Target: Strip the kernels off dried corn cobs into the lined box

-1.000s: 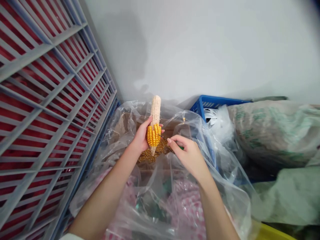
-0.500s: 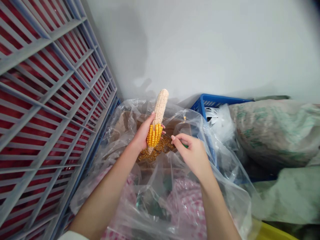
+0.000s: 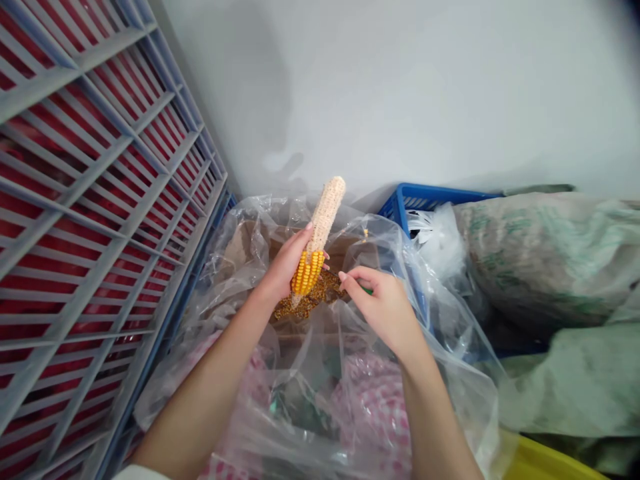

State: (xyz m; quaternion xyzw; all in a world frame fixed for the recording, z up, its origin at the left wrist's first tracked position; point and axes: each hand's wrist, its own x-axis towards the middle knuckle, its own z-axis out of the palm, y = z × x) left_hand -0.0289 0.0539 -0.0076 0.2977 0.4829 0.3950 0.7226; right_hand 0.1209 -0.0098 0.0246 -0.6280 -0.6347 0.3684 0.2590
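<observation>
An ear of corn (image 3: 307,272) tilts up over the box, its upper part stripped to the pale cob and its lower part still covered in yellow kernels. My left hand (image 3: 289,265) is wrapped round it near the border between bare cob and kernels. Just to the right, my right hand (image 3: 377,297) is closed in a pinch on a green-handled tool (image 3: 367,290), mostly hidden by the fingers; its tip is hard to make out. Loose corn kernels (image 3: 320,295) lie below in the cardboard box (image 3: 285,233), which has a clear plastic sheet (image 3: 240,267) around it.
A tall grey-blue plastic crate (image 3: 113,200) with red contents stands close on the left. On the right are a blue basket (image 3: 400,200), a white plastic bag (image 3: 440,237) and a stuffed woven sack (image 3: 540,253). Something yellow (image 3: 545,460) shows at lower right. A wall (image 3: 425,93) rises behind.
The corn ear leans slightly more to the right. My right hand stays close beside it, and the tool's thin dark shaft seen earlier is now hard to see. The view has shifted slightly.
</observation>
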